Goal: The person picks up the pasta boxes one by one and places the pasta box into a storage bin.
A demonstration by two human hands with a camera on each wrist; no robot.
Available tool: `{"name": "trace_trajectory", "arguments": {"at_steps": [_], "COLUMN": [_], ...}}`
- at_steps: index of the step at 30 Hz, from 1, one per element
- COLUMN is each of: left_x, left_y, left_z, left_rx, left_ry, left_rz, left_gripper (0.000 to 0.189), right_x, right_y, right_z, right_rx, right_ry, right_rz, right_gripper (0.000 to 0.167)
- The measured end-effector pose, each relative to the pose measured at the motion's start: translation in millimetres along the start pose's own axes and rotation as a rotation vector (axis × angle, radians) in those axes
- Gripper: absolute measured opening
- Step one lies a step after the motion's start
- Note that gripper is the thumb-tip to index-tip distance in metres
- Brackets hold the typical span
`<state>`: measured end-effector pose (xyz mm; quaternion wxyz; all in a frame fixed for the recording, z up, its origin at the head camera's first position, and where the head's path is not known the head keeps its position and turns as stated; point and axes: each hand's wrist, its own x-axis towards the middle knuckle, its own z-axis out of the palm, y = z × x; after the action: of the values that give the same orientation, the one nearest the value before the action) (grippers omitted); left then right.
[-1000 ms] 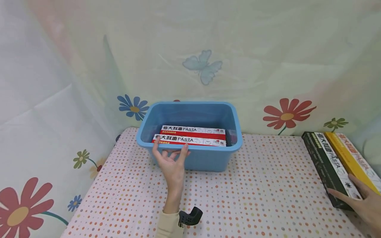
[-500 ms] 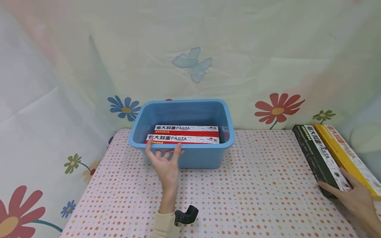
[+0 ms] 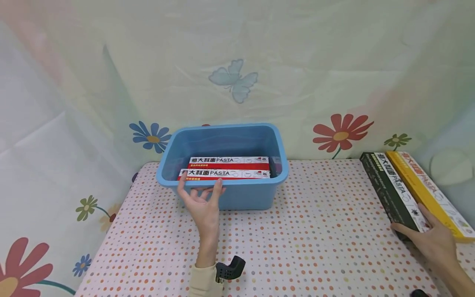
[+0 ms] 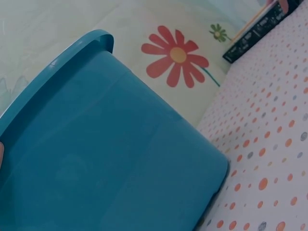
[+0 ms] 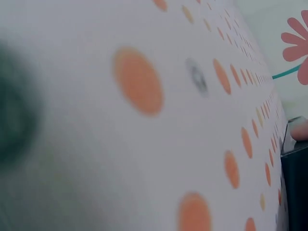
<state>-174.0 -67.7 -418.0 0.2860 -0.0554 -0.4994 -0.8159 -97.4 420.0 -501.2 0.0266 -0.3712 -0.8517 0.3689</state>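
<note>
A blue plastic bin (image 3: 248, 197) stands near the back of the table, and my left hand (image 3: 202, 211) grips the middle of its front rim. Inside lie two red-and-white pasta boxes, a rear one (image 3: 241, 160) and a front one (image 3: 243, 174). At the far right, my right hand (image 3: 435, 244) holds the near end of a black pasta box (image 3: 386, 194), thumb on its left side and fingers on the other. A yellow pasta box (image 3: 419, 185) lies right beside it. In the right wrist view, the black box's dark side (image 5: 299, 183) shows at the right edge.
A dotted cloth (image 3: 315, 239) covers the table. Behind it hangs a flowered curtain (image 3: 297, 74), close to the bin's back. Another sheet (image 3: 44, 173) hangs along the left side. Dotted cloth lies between bin and boxes.
The head view has turned slightly right, so everything sits further left in it. Both hands keep their places on the bin rim and the black pasta box.
</note>
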Motion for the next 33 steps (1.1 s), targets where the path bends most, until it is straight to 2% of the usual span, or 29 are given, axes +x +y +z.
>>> {"name": "trace_trajectory", "arguments": {"at_steps": [6,10,14,18,23,29,33], "left_x": [0.4,0.0,-0.4,-0.4,0.0,1.0,0.0], "left_y": [0.8,1.0,0.0,-0.9,-1.0,-0.4,-1.5], "left_z": [-0.3,-0.5,-0.5,-0.4,-0.8,-0.9,0.0], "left_rx": [0.001,0.012,0.027,0.032,0.029,0.037,0.047], "left_ry": [0.001,0.008,0.011,0.012,0.017,0.016,0.016], "left_rz": [0.003,0.002,0.000,-0.007,-0.013,-0.003,-0.007], "left_gripper": [0.088,0.088,0.088,0.088,0.089,0.088,0.089], "right_x": [-2.4,-4.7,-11.0,-22.4,-40.3,-57.3,-64.7], "right_y": [-6.7,-15.5,-32.0,-58.1,-102.5,-161.0,-199.2], "right_z": [0.2,1.4,-0.4,-7.6,-13.7,-9.8,-5.8], "right_rx": [0.044,0.059,0.015,0.005,0.050,0.127,0.168], "right_ry": [0.025,0.022,0.010,-0.032,-0.131,-0.164,-0.221], "right_rz": [0.001,-0.060,-0.226,-0.415,-0.603,-0.827,-0.958], "right_gripper": [0.103,0.100,0.097,0.098,0.097,0.094,0.093]}}
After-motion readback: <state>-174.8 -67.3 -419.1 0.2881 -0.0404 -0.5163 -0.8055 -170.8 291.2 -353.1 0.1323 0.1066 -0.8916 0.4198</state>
